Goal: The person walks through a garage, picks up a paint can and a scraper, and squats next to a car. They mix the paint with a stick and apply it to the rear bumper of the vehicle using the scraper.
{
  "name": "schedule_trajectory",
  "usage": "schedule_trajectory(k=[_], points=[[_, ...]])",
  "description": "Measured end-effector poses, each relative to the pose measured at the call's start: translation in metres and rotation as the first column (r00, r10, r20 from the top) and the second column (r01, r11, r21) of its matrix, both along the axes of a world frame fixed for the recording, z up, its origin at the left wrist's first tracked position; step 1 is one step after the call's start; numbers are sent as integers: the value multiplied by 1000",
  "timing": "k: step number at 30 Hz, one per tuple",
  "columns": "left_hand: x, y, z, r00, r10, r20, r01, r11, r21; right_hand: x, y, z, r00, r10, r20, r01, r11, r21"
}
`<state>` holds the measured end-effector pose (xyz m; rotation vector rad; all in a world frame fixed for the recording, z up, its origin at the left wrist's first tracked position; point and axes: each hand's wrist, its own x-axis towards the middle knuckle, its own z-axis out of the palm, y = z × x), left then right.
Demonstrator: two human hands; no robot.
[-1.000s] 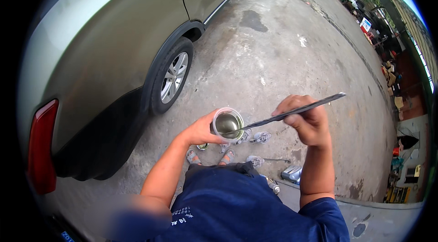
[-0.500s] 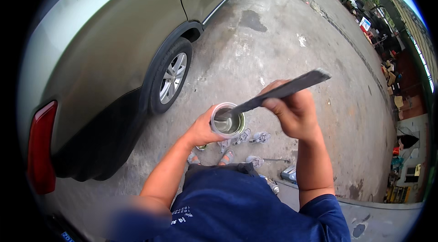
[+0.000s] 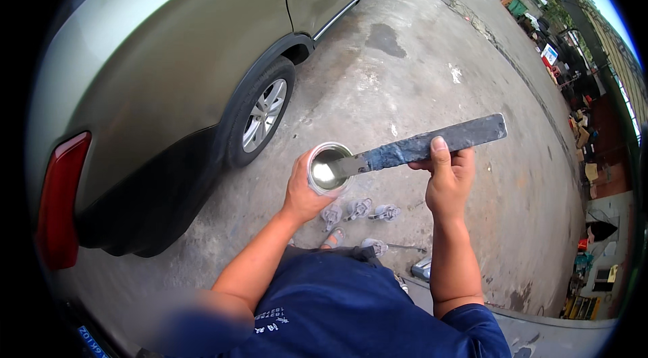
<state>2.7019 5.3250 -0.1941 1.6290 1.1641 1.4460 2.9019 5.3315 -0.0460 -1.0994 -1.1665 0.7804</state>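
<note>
My left hand [image 3: 302, 190] is wrapped round a clear, round plastic cup [image 3: 344, 150] that holds a greyish, shiny liquid. The cup is tilted a little, its mouth facing up toward me. In my right hand [image 3: 451, 186], pinched between thumb and fingers, is a long flat stirring stick [image 3: 398, 153], dark grey with blue-grey paint stains. Its left end reaches over the cup's rim into the mouth; I cannot tell whether that tip touches the liquid. The stick's other end points to the right, past my hand.
A grey-green car [image 3: 182, 54] stands close on the left, with its rear wheel [image 3: 263, 115] and red tail light [image 3: 64, 199]. Several small grey objects [image 3: 360, 208] lie on the concrete floor [image 3: 418, 81] near my feet, beside a silver item [image 3: 422, 268]. Clutter lines the far right.
The stick has turned so its flat face shows, and its cup end has drawn out toward the rim. My right hand has lowered slightly; the cup has shifted a little left.
</note>
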Motion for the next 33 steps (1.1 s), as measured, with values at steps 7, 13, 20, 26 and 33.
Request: schedule_trajectory(k=[7, 13, 20, 26, 33], points=[[-8, 0, 2, 995, 87, 44, -87, 996, -9, 37, 26, -1, 972, -14, -235, -8, 996, -92], [-14, -5, 11, 992, 109, 68, -111, 994, 17, 48, 34, -8, 938, 36, -344, -73, 993, -95], [-27, -25, 27, 975, 218, 47, -219, 975, 30, 38, 42, -8, 888, 103, -448, -169, 979, -110], [-43, -43, 28, 951, 306, 36, -306, 952, 10, 9, 38, 9, 915, 258, -309, -269, 963, 8], [-98, -39, 8, 980, 193, 45, -187, 975, -123, -99, 4, 19, 641, 603, 474, -740, 649, 175]])
